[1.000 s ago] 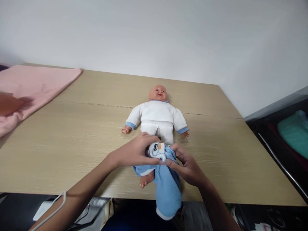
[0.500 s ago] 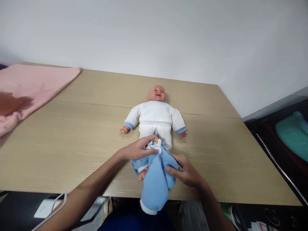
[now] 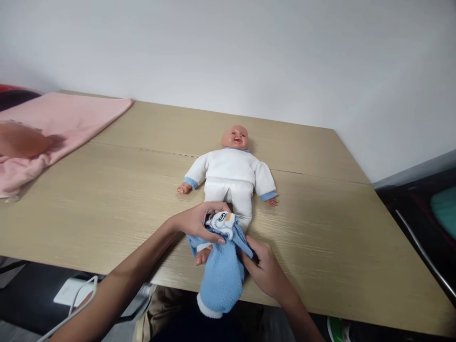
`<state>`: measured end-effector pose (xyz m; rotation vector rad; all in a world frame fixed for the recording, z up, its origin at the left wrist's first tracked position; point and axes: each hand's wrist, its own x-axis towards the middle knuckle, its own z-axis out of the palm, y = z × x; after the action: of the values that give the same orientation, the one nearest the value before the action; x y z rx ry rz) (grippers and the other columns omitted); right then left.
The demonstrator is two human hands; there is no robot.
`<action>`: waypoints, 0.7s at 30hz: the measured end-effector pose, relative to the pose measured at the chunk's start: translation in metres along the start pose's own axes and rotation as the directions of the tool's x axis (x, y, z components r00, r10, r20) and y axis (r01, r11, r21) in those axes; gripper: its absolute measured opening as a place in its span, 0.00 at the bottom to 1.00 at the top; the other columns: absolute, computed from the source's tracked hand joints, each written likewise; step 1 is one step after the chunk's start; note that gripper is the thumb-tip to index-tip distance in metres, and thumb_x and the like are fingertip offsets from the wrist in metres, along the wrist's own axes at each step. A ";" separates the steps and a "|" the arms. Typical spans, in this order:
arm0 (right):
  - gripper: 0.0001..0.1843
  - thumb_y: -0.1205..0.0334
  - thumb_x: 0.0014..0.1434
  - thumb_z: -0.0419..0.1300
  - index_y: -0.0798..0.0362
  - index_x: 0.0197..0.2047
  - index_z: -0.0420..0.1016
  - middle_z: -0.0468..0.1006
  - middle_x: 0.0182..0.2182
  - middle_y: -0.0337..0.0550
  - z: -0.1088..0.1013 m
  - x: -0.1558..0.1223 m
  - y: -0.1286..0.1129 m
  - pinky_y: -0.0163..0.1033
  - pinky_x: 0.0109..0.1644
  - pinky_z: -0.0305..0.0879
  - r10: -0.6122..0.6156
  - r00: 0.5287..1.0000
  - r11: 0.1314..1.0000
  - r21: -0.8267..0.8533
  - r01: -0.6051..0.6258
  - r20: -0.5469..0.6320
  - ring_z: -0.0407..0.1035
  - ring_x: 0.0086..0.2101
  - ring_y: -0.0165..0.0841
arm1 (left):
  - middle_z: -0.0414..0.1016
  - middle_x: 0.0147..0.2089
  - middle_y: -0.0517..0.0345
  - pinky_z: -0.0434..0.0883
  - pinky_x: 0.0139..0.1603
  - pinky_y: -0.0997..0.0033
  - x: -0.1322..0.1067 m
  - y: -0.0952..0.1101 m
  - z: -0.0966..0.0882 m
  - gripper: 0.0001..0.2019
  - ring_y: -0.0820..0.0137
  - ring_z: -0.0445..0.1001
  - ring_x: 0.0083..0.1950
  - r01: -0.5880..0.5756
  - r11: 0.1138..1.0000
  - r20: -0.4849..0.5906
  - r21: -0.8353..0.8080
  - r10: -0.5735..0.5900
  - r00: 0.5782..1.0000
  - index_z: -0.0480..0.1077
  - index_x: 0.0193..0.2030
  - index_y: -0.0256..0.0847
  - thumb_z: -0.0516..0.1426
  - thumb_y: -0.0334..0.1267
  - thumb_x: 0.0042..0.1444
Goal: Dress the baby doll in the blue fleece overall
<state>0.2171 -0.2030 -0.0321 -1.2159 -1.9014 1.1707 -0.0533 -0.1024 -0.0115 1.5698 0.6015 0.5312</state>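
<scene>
Currently, left hand (image 3: 195,221) is closed on the gathered top of a blue fleece garment (image 3: 223,273), thumb lying across the front, fingers curled behind. Under that thumb and just above it: a white patch (image 3: 221,223) with stitched eyes and an orange mark. Right hand (image 3: 265,268) pinches a fold at the garment's other side, thumb low, forefinger extended along the edge; its remaining fingertips are hidden, so their contact cannot be told.

Garment position: between the two hands, bunched over the lower legs of a doll (image 3: 231,164). One tube lies below left hand, with a bare foot (image 3: 203,255) projecting past its white cuff. Second tube hangs down between the wrists, beyond the near edge of the counter (image 3: 320,228), its white cuff (image 3: 209,308) lowest; no foot is seen at that end.

Doll lies face up directly beyond the hands, head farthest off. White top with blue cuffs; arms spread to either side, white cloth legs (image 3: 243,204) running toward the hands.

Surroundings: pink cloth (image 3: 96,111) on the counter, well to the left of left hand, with a brownish-orange rounded object (image 3: 21,140) resting on it, partly out of frame. White cable (image 3: 94,285) beside left forearm. Teal item (image 3: 445,209) far right of right hand, cut by the frame.
</scene>
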 end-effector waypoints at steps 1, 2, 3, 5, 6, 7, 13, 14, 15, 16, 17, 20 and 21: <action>0.10 0.61 0.75 0.57 0.50 0.40 0.75 0.78 0.32 0.38 0.000 0.000 0.000 0.39 0.40 0.65 -0.008 1.000 1.000 -0.013 0.008 -0.005 0.70 0.33 0.35 | 0.73 0.41 0.61 0.70 0.42 0.72 0.000 0.000 0.000 0.26 0.69 0.71 0.41 0.001 1.000 -0.001 0.004 -0.001 1.000 0.74 0.48 0.40 0.78 0.46 0.51; 0.10 0.62 0.74 0.56 0.50 0.40 0.75 0.79 0.33 0.38 0.001 0.001 0.001 0.39 0.40 0.66 -0.017 1.000 1.000 -0.026 0.016 -0.012 0.71 0.34 0.36 | 0.74 0.41 0.61 0.70 0.43 0.72 0.000 0.000 0.000 0.26 0.69 0.71 0.41 0.003 1.000 -0.002 0.010 -0.003 1.000 0.74 0.49 0.40 0.78 0.47 0.51; 0.09 0.63 0.74 0.56 0.50 0.40 0.76 0.80 0.33 0.39 0.001 0.001 0.001 0.40 0.40 0.66 -0.025 1.000 0.999 -0.036 0.024 -0.017 0.72 0.34 0.36 | 0.74 0.41 0.60 0.71 0.43 0.72 0.000 0.000 0.000 0.26 0.69 0.71 0.41 0.003 1.000 -0.003 0.020 -0.003 1.000 0.74 0.49 0.40 0.78 0.47 0.52; 0.09 0.65 0.73 0.56 0.50 0.42 0.77 0.82 0.35 0.41 0.001 0.002 0.001 0.40 0.42 0.68 -0.042 0.999 0.998 -0.039 0.041 -0.022 0.74 0.35 0.37 | 0.74 0.42 0.60 0.71 0.44 0.71 0.000 0.001 0.000 0.26 0.68 0.72 0.42 -0.005 0.999 -0.006 0.036 0.005 1.000 0.74 0.50 0.40 0.78 0.48 0.52; 0.09 0.66 0.72 0.56 0.51 0.43 0.78 0.83 0.36 0.41 0.001 0.002 0.000 0.41 0.43 0.69 -0.050 0.998 0.998 -0.038 0.049 -0.025 0.74 0.36 0.37 | 0.75 0.42 0.60 0.71 0.45 0.71 0.000 0.002 0.000 0.26 0.68 0.72 0.43 -0.016 0.999 -0.006 0.042 0.016 1.000 0.74 0.50 0.39 0.78 0.47 0.52; 0.10 0.66 0.72 0.55 0.51 0.44 0.78 0.83 0.37 0.42 0.001 0.003 0.000 0.41 0.44 0.69 -0.057 0.998 0.998 -0.037 0.056 -0.026 0.75 0.36 0.37 | 0.75 0.43 0.59 0.71 0.45 0.71 0.001 0.002 0.000 0.26 0.68 0.73 0.43 -0.030 0.999 -0.005 0.046 0.030 1.000 0.74 0.50 0.39 0.78 0.47 0.53; 0.09 0.65 0.72 0.57 0.51 0.40 0.77 0.78 0.31 0.37 0.002 0.006 -0.001 0.39 0.39 0.64 -0.075 0.996 0.997 -0.039 0.073 -0.052 0.68 0.31 0.34 | 0.74 0.44 0.59 0.71 0.48 0.71 0.003 0.003 -0.002 0.23 0.67 0.73 0.46 -0.102 0.991 0.015 0.086 0.101 0.995 0.74 0.50 0.39 0.77 0.46 0.56; 0.09 0.64 0.73 0.58 0.51 0.40 0.77 0.77 0.31 0.37 0.002 0.006 0.000 0.39 0.38 0.63 -0.077 0.995 0.997 -0.032 0.075 -0.056 0.67 0.31 0.34 | 0.73 0.44 0.60 0.71 0.49 0.71 0.003 0.002 -0.003 0.23 0.67 0.73 0.46 -0.109 0.989 0.019 0.100 0.108 0.994 0.74 0.50 0.40 0.76 0.47 0.56; 0.09 0.62 0.73 0.58 0.51 0.39 0.76 0.76 0.30 0.36 0.002 0.007 0.001 0.39 0.38 0.63 -0.079 0.995 0.997 -0.026 0.078 -0.060 0.66 0.30 0.33 | 0.72 0.44 0.60 0.71 0.49 0.71 0.004 0.001 -0.003 0.23 0.67 0.72 0.46 -0.115 0.987 0.022 0.113 0.113 0.993 0.74 0.50 0.40 0.76 0.48 0.56; 0.10 0.61 0.74 0.58 0.51 0.38 0.75 0.75 0.30 0.36 0.002 0.007 0.002 0.39 0.37 0.62 -0.081 0.995 0.997 -0.022 0.079 -0.061 0.65 0.30 0.33 | 0.72 0.44 0.60 0.71 0.49 0.70 0.004 0.000 -0.003 0.24 0.66 0.72 0.46 -0.120 0.985 0.024 0.124 0.118 0.993 0.74 0.51 0.40 0.76 0.48 0.56; 0.12 0.60 0.74 0.59 0.51 0.37 0.74 0.74 0.29 0.36 0.002 0.007 0.003 0.39 0.37 0.61 -0.081 0.995 0.997 -0.021 0.080 -0.061 0.64 0.30 0.33 | 0.72 0.44 0.60 0.71 0.49 0.70 0.004 0.000 -0.004 0.24 0.66 0.72 0.46 -0.124 0.984 0.024 0.131 0.122 0.992 0.75 0.51 0.41 0.76 0.49 0.56; 0.15 0.56 0.76 0.59 0.50 0.35 0.72 0.71 0.29 0.35 0.001 0.006 0.005 0.39 0.36 0.60 -0.061 0.997 0.998 -0.019 0.060 -0.056 0.61 0.30 0.33 | 0.73 0.45 0.59 0.71 0.50 0.70 0.004 -0.001 -0.003 0.25 0.66 0.73 0.47 -0.133 0.984 0.022 0.120 0.132 0.991 0.75 0.53 0.41 0.77 0.49 0.56; 0.16 0.54 0.76 0.59 0.50 0.36 0.72 0.70 0.29 0.35 0.000 0.005 0.005 0.39 0.36 0.60 -0.050 0.997 0.999 -0.014 0.049 -0.061 0.61 0.30 0.33 | 0.73 0.45 0.59 0.71 0.50 0.70 0.004 -0.001 -0.003 0.25 0.66 0.73 0.47 -0.137 0.984 0.022 0.113 0.136 0.990 0.75 0.53 0.41 0.77 0.48 0.56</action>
<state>0.2171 -0.1971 -0.0365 -1.1909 -1.8853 1.0854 -0.0521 -0.0973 -0.0121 1.7311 0.5234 0.5966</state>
